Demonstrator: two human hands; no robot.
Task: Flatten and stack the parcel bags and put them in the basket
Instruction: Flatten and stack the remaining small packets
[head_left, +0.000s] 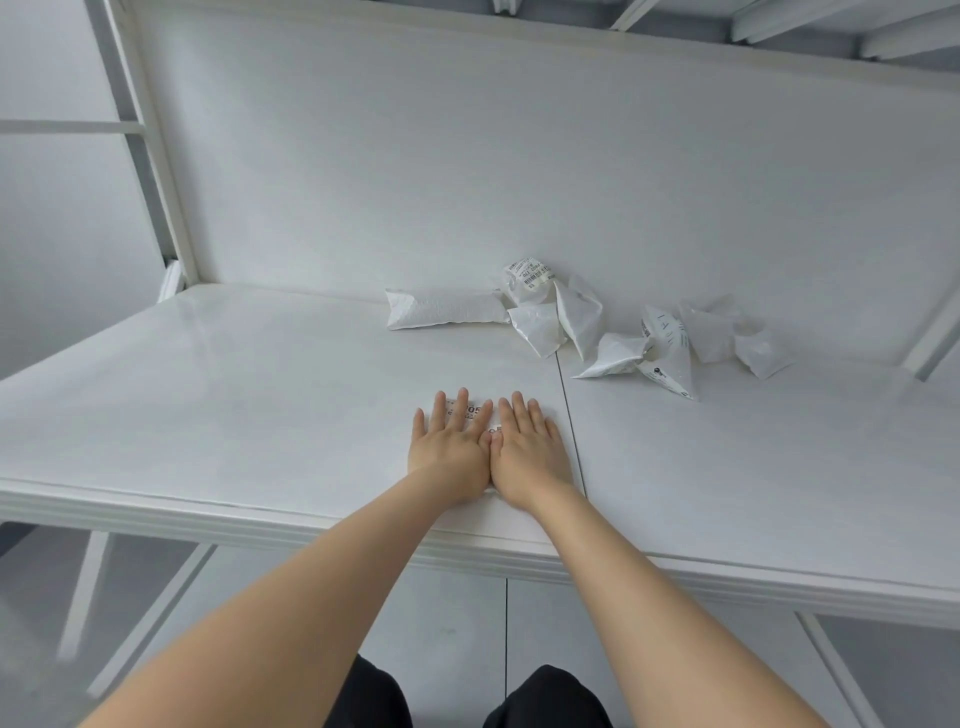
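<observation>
Both hands are flat, fingers straight and a bit spread, pressing down and not gripping anything. The left hand (449, 441) and right hand (527, 444) sit side by side with thumbs touching, just left of the seam (566, 395) in the table (234, 389). They're on top of 1 flat bag (474, 411); only a strip of its printed label shows between the fingers.

The rest are further back. A padded bag (441, 309) lies left of the seam near the wall, and the crumpled bags (665, 348) are scattered across the seam and off to its right. No basket in view.

My guess on handling: this is thin poly mailer stuff that's super light, floppy and kinda slick on the glossy top, so it'll likely spring back or slide if you ease off. Smoothing outward from the middle with your palms probably works best. For lifting, I'd pinch a corner or a long edge, then drag it toward the table edge to get fingers under. The padded one looks puffier and might need a firmer squash to push the air out.
</observation>
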